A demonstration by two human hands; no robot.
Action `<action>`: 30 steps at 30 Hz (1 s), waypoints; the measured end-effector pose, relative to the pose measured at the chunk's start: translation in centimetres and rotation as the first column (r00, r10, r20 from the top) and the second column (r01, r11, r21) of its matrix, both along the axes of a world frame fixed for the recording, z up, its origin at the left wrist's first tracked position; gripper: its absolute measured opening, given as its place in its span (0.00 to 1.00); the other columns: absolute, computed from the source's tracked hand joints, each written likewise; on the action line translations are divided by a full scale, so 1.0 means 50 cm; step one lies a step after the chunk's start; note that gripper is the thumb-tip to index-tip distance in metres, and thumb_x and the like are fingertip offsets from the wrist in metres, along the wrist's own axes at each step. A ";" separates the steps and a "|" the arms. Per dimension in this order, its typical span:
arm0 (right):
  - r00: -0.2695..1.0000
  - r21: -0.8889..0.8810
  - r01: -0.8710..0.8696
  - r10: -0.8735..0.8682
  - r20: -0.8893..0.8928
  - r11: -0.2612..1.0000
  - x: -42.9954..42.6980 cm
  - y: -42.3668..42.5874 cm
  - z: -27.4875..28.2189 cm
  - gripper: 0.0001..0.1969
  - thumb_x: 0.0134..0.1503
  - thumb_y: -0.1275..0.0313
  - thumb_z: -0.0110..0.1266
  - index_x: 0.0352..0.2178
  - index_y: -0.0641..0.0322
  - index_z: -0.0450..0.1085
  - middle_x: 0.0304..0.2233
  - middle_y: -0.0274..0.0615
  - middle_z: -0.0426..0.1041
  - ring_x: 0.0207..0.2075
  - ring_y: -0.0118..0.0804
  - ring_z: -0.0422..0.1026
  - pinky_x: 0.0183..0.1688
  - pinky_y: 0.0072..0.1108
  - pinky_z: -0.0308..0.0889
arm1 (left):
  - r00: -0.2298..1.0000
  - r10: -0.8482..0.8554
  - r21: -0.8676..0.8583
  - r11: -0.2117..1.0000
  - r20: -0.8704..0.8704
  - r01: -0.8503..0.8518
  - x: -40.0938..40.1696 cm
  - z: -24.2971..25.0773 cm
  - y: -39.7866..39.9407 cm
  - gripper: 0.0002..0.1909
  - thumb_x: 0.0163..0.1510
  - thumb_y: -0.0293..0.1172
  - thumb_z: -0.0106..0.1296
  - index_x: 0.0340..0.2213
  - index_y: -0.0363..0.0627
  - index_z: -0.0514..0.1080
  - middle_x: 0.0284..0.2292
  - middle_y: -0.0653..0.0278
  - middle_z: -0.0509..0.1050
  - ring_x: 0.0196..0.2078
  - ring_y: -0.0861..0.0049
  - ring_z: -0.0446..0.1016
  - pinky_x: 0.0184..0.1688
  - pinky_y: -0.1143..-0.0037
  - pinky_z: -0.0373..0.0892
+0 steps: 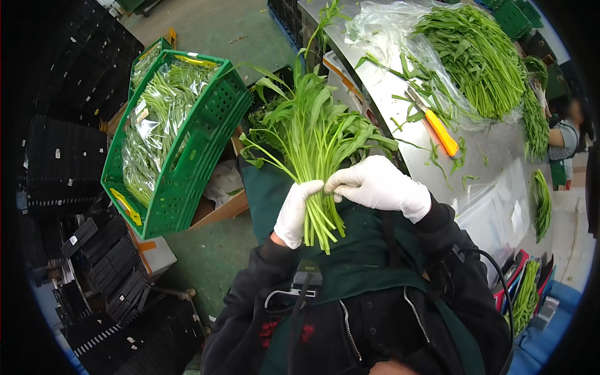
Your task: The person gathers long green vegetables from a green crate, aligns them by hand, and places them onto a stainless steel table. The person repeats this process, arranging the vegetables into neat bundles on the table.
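A bunch of long-stemmed leafy greens (pixel 313 140), resembling water spinach, stands in front of my dark green apron (pixel 361 253). Its leaves point away from me and its cut stem ends hang below my grip. My left hand (pixel 291 213), in a white glove, is wrapped around the stems. From the other side my right hand (pixel 377 185), gloved too, touches the bunch with thumb and finger drawn together; whether a stem is pinched between them is hidden. On the metal table (pixel 422 157) to the right lies a yellow-handled utility knife (pixel 440 133) among loose leaves.
A large heap of greens (pixel 483 70) lies on plastic sheeting at the table's far side. Clear bags (pixel 497 211) lie nearer. Left, a green crate (pixel 187 168) holds bagged greens, beside stacked black crates (pixel 65 159). A co-worker's arm (pixel 558 138) shows at far right.
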State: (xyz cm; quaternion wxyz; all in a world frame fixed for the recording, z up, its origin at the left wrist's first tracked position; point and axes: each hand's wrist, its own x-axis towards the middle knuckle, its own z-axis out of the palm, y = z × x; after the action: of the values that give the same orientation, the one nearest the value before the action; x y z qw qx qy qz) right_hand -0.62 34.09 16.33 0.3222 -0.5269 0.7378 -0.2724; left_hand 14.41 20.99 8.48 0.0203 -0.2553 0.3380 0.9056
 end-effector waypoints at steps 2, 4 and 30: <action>0.997 -0.055 -0.047 0.044 -0.059 0.997 0.000 0.006 -0.010 0.09 0.52 0.67 0.52 0.33 0.48 0.77 0.23 0.32 0.78 0.28 0.37 0.77 0.33 0.26 0.70 | 0.999 -0.020 -0.040 0.999 -0.027 0.019 0.001 -0.004 0.004 0.18 0.58 0.37 0.43 0.36 0.33 0.75 0.29 0.59 0.78 0.32 0.76 0.76 0.38 0.77 0.71; 0.954 -0.196 -0.291 0.269 -0.131 0.936 -0.004 0.014 -0.020 0.06 0.52 0.71 0.54 0.32 0.49 0.76 0.21 0.37 0.75 0.22 0.41 0.75 0.27 0.26 0.69 | 0.999 0.033 -0.003 0.999 -0.039 -0.033 -0.004 -0.002 0.005 0.18 0.57 0.36 0.43 0.42 0.34 0.72 0.34 0.57 0.78 0.36 0.73 0.76 0.41 0.74 0.72; 0.933 -0.433 0.055 -0.201 -0.298 0.900 0.018 -0.012 -0.046 0.10 0.48 0.68 0.63 0.32 0.55 0.73 0.37 0.33 0.73 0.33 0.35 0.74 0.35 0.23 0.68 | 0.978 0.197 0.122 0.975 -0.069 -0.188 0.003 0.023 -0.029 0.21 0.57 0.35 0.46 0.48 0.34 0.68 0.37 0.55 0.78 0.38 0.69 0.78 0.43 0.72 0.75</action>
State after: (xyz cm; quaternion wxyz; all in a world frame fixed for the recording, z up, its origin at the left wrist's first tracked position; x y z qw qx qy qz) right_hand 0.29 33.51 14.02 0.0531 -0.5717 0.7397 -0.3511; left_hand 14.54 19.55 9.63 -0.0666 -0.2484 0.2597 0.9308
